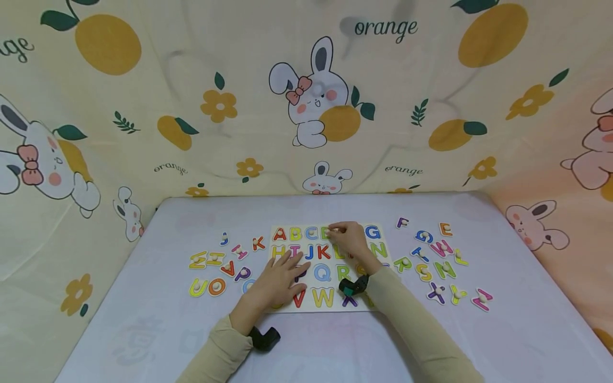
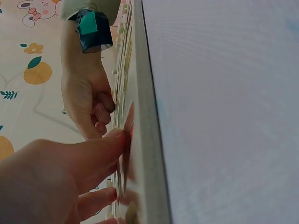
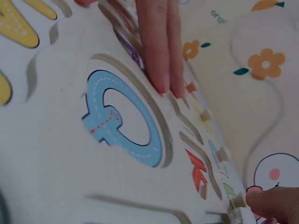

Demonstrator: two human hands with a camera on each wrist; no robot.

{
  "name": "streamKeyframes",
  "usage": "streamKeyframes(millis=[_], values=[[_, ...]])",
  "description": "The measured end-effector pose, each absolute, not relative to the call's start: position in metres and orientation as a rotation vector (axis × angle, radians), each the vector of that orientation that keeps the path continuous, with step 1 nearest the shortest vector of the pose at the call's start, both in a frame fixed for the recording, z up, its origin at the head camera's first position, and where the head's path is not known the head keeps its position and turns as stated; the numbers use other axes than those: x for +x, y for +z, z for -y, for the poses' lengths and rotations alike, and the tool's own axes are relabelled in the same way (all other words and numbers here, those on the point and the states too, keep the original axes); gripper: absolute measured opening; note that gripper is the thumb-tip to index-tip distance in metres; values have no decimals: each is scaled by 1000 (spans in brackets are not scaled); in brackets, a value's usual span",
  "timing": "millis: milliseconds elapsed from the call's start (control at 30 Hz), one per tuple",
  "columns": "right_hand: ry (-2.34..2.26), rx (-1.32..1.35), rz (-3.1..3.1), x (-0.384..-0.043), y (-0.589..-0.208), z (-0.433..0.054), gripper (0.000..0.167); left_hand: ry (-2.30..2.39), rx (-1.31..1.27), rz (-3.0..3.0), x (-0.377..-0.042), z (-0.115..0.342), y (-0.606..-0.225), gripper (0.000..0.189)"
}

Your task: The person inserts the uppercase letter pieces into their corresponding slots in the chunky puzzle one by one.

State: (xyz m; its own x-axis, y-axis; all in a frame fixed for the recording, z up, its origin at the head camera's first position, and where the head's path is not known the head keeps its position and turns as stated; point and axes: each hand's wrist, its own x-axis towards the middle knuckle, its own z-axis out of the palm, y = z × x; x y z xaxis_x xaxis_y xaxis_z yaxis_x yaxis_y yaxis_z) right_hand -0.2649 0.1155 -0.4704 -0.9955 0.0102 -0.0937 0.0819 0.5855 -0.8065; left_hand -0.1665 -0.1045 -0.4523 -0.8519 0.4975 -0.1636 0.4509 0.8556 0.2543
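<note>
A white alphabet puzzle board [image 1: 308,309] lies on the table. My right hand [image 1: 353,242] is over its top row, thumb and fingers pinching the wooden knob of the green letter D piece [image 1: 324,233]. In the right wrist view the thumb [image 3: 271,203] is at that knob, and the green piece [image 3: 231,198] lies along its slot. My left hand [image 1: 278,279] rests on the board's left part with spread fingers, covering several printed letters. Knobbed pieces A [image 1: 279,234], B [image 1: 295,234] and C [image 1: 311,233] sit in the top row.
Loose knobbed letters lie both sides of the board: left, an orange O [image 1: 217,287], red K [image 1: 258,243] and several others; right, an orange E [image 1: 446,229], purple F [image 1: 402,223], pink Z [image 1: 482,300] and more. A patterned cloth [image 1: 383,106] hangs behind the table.
</note>
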Motion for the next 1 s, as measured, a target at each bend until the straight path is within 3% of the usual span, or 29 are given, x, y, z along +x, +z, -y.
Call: streamKeyframes(millis=[467, 1000], values=[[-1401, 33, -2911, -258, -445, -167, 30, 329, 713, -2808, -166, 105, -454, 54], [-1372, 416, -2954, -258, -439, -259, 36, 336, 704, -2799, -166, 105, -452, 55]])
